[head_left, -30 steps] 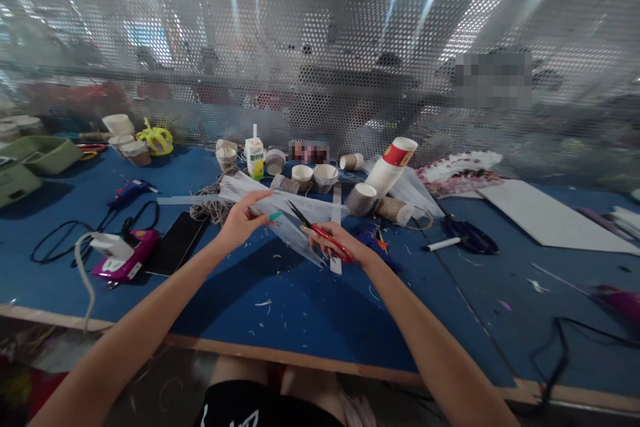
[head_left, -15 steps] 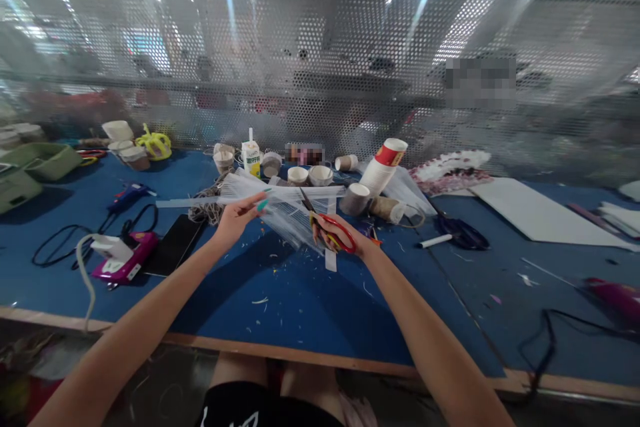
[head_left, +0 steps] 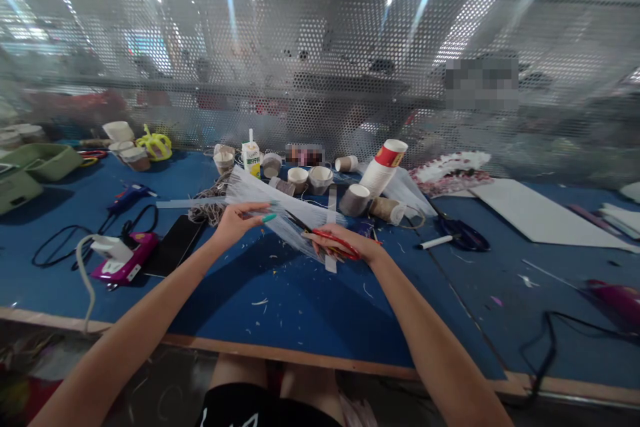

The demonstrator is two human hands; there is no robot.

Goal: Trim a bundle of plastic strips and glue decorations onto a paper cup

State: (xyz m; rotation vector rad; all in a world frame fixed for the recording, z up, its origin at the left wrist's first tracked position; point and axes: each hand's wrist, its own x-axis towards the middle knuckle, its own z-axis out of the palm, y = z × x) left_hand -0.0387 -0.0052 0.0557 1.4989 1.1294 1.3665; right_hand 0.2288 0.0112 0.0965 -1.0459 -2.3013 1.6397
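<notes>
A sheer white mesh-like sheet (head_left: 257, 188) with fine strands stretches between my hands above the blue table. My left hand (head_left: 239, 225) is closed on its left part, thumb and fingers pinching the edge. Scissors with red handles (head_left: 342, 242) are in my right hand (head_left: 353, 240), its fingers in the loops. The dark blades point left and lie against the sheet, tips not far from my left thumb. Whether the blades are fully closed is hard to tell. A pale strip (head_left: 331, 262) shows beneath the sheet by my right hand.
Behind the sheet stand paper cups (head_left: 320, 177), a drink carton (head_left: 251, 159) and a leaning cup stack (head_left: 377, 177). Grey twine (head_left: 207, 207), a black phone (head_left: 175, 245), a magenta power strip (head_left: 131, 267) and a blue glue gun (head_left: 126, 196) lie left. A white board (head_left: 540, 210) lies right.
The scissors have turned, so their blades now point more to the left and look nearer together. The sheet's right part has shifted. My left hand has barely moved.
</notes>
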